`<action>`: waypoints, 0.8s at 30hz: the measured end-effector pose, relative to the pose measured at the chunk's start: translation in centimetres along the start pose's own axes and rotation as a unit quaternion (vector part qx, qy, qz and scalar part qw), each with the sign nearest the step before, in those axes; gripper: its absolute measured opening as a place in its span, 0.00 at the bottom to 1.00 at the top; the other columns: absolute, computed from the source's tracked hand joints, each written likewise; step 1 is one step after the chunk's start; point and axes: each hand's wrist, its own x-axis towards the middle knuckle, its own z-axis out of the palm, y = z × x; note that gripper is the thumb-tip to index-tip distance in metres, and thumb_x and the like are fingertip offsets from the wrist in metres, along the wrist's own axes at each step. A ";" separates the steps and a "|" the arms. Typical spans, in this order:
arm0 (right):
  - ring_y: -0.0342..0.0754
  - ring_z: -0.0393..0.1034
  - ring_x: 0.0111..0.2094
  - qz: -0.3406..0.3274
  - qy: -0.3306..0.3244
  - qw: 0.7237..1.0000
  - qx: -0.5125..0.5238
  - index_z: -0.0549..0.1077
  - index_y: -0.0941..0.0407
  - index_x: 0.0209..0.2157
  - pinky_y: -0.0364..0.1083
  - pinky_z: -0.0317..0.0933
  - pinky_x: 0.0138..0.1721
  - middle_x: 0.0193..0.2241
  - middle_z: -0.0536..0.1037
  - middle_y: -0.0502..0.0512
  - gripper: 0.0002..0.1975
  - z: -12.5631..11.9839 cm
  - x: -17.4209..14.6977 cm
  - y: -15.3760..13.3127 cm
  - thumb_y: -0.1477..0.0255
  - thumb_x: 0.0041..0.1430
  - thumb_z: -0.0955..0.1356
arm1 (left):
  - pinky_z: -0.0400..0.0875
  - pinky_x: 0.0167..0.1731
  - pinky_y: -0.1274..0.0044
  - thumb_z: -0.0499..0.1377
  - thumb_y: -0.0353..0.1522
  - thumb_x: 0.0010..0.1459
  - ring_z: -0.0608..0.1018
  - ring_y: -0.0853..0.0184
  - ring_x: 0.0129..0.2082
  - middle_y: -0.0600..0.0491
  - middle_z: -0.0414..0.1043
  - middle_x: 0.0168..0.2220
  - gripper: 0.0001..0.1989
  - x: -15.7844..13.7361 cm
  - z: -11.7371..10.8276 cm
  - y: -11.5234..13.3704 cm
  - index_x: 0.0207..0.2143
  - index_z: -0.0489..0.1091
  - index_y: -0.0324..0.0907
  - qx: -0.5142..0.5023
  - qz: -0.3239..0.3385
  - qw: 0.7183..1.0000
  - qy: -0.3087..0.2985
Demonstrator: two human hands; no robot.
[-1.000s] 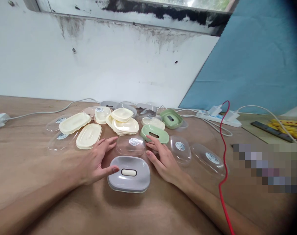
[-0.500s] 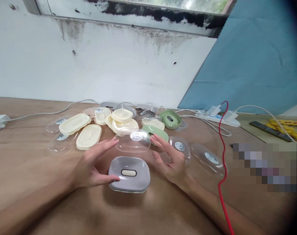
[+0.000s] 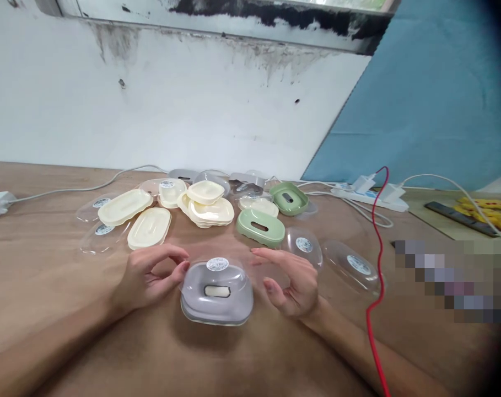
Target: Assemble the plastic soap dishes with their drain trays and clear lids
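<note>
A grey oval tray-like piece with a cream-filled slot (image 3: 229, 309) lies on the table right in front of me. Over it is a clear plastic cover (image 3: 217, 264) with a round printed sticker, overlapping its back part; whether it is seated cannot be told. At the cover's left edge, my left hand (image 3: 153, 278) is closed, thumb and fingertips pinching there. My right hand (image 3: 291, 281) is open to the right of the grey piece, thumb and fingers apart, touching nothing visible. Behind it lies a green slotted piece (image 3: 270, 231).
Cream oval pieces (image 3: 151, 227) lie at the back left, some stacked. Several clear covers, such as one with a sticker (image 3: 351, 270), lie around. A red cable (image 3: 374, 309) crosses on the right from a power strip (image 3: 386, 203). A second green piece (image 3: 297, 205) sits behind.
The clear cover has come toward me, from behind the grey piece to over it. My left fingers have closed at its edge; my right hand has moved away from it.
</note>
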 end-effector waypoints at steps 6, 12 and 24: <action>0.61 0.79 0.60 0.054 -0.149 0.987 -0.006 0.73 0.56 0.65 0.59 0.78 0.55 0.61 0.80 0.66 0.25 0.3 -0.2 0.3 0.58 0.74 0.67 | 0.78 0.45 0.71 0.66 0.35 0.66 0.82 0.61 0.45 0.48 0.80 0.46 0.13 0.0 0.6 -0.7 0.51 0.75 0.44 -0.011 -0.018 0.998 -0.063; 0.60 0.78 0.61 0.143 -0.211 0.966 0.044 0.77 0.53 0.62 0.59 0.76 0.59 0.60 0.81 0.64 0.21 1.0 -0.9 0.1 0.62 0.71 0.71 | 0.73 0.51 0.59 0.62 0.57 0.64 0.78 0.50 0.50 0.43 0.75 0.52 0.31 -0.5 0.8 -1.7 0.57 0.76 0.44 0.044 -0.130 0.978 -0.154; 0.62 0.75 0.62 0.076 -0.131 0.985 0.081 0.70 0.53 0.64 0.57 0.73 0.62 0.62 0.76 0.67 0.42 1.0 -0.9 0.2 0.55 0.53 0.82 | 0.71 0.51 0.60 0.75 0.53 0.51 0.80 0.50 0.47 0.43 0.81 0.52 0.47 -0.5 0.8 -0.9 0.67 0.65 0.46 -0.011 0.029 0.987 -0.161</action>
